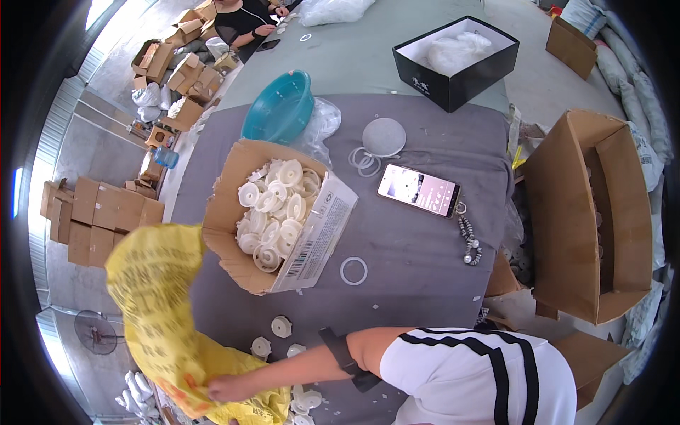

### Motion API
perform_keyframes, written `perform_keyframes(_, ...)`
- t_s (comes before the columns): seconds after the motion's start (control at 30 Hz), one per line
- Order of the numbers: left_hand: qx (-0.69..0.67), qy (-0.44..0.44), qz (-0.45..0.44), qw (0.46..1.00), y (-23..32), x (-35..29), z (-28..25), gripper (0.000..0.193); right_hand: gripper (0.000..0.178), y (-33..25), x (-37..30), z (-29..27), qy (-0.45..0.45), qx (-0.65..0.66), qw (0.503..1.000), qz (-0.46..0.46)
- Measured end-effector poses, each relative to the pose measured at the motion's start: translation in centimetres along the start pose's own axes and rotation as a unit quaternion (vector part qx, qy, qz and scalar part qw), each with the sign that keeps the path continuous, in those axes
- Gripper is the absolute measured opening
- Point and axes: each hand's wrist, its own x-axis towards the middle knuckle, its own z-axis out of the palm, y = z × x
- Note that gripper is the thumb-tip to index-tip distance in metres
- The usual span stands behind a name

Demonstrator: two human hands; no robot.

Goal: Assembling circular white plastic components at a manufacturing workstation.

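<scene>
From the lower right my right arm reaches across the grey-covered table, in a white sleeve with black stripes and a dark band near the elbow. At its end my right hand (225, 388) is closed on a yellow woven plastic sack (159, 297) with dark printing, which rises in a crumpled shape along the table's left side. My left hand does not show. Beside the sack stands an open cardboard box (312, 237) holding many white plastic caps (273, 205). Several loose caps (281, 326) lie between the box and my forearm, some partly hidden under the arm.
A phone (418, 190) with a beaded strap, a round grey disc (384, 137), white rings (354, 270) and a teal basin (280, 110) lie on the table. Farther back are a black box (457, 81) and another person (244, 25). A tall carton (567, 219) stands at right.
</scene>
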Motion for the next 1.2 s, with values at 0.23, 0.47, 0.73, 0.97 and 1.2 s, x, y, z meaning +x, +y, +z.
perform_keyframes(0.23, 0.099, -0.025, 0.158, 0.982, 3.9, 8.3, 9.7, 0.099, 0.031, 12.3, -0.9, 9.2, -0.033, -0.201, 0.971, -0.126)
perform_keyframes(0.47, 0.008, -0.441, -0.147, 0.885, -1.1, 6.7, 13.0, 0.087, 0.032, 6.4, -16.4, -1.3, 0.098, -0.124, 0.987, -0.01)
perform_keyframes(0.73, -0.048, -0.422, 0.182, 0.887, -6.3, 1.8, 20.2, 0.084, 0.021, 6.4, -17.7, -8.3, 0.175, -0.083, 0.979, 0.067)
perform_keyframes(0.97, -0.041, -0.593, 0.173, 0.786, -1.0, 3.7, 23.2, 0.07, 0.017, 7.1, -17.9, -7.6, 0.199, -0.159, 0.958, 0.132)
perform_keyframes(1.2, -0.058, -0.57, 0.193, 0.797, 3.0, 5.9, 26.9, 0.07, 0.021, 5.7, -17.8, -8.2, 0.215, -0.143, 0.957, 0.13)
